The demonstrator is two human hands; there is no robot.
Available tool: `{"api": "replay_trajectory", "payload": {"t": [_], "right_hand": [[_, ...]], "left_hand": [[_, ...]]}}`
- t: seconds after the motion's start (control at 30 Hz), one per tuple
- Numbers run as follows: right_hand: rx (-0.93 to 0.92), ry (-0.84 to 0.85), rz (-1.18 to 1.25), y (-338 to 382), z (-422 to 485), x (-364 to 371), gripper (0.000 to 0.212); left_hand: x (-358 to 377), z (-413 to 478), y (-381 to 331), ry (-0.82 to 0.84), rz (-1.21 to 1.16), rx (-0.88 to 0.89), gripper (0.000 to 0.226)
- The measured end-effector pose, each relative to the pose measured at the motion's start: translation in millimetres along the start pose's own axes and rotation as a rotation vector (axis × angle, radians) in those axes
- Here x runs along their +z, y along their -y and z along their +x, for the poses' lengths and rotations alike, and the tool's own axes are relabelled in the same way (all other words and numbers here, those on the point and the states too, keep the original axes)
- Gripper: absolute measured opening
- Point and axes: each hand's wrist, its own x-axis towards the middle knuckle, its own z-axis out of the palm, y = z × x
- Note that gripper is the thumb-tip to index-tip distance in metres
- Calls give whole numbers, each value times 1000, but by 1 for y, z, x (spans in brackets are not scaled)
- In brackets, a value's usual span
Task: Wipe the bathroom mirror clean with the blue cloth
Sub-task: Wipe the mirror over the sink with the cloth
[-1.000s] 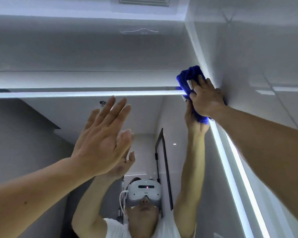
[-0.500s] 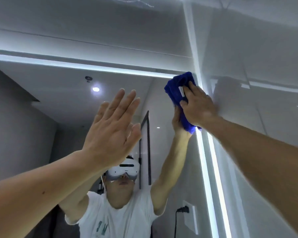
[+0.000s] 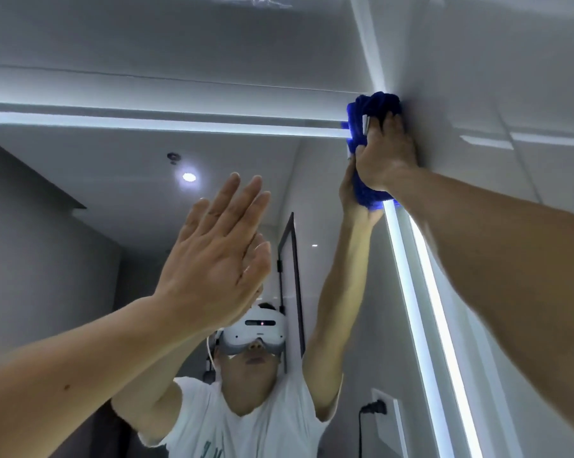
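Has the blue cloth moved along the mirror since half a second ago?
Yes. The blue cloth, gripped in the right hand, went up: before it sat just below the lit strip along the mirror's top edge, now it bunches in the corner.

A lit white light strip (image 3: 160,125) ran horizontally across the upper area, and a second light strip (image 3: 426,319) ran down the right side. Glossy grey wall panels (image 3: 510,77) filled the upper right. A round ceiling spotlight (image 3: 188,176) glowed. A dark-framed door (image 3: 294,276) stood further back. A white wall socket (image 3: 386,411) held a black plug (image 3: 373,408).
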Motion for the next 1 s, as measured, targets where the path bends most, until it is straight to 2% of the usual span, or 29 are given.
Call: {"api": "replay_trajectory", "payload": {"t": [0.27, 0.37, 0.6, 0.7, 0.8, 1.0], "right_hand": [[4, -46, -39, -7, -84, 13, 58], [15, -52, 13, -4, -115, 17, 58], [53, -42, 23, -5, -198, 24, 55], [99, -32, 70, -9, -234, 29, 55], [66, -7, 92, -17, -269, 35, 58], [56, 26, 28, -31, -341, 45, 55]], "left_hand": [[8, -14, -30, 16, -206, -5, 71], [6, -25, -37, 61, -266, -25, 68], [13, -60, -53, 190, -301, -42, 68], [20, -76, -67, 207, -345, -53, 67], [26, -91, -82, 231, -362, -51, 67], [24, -120, -109, 244, -360, -7, 67]]}}
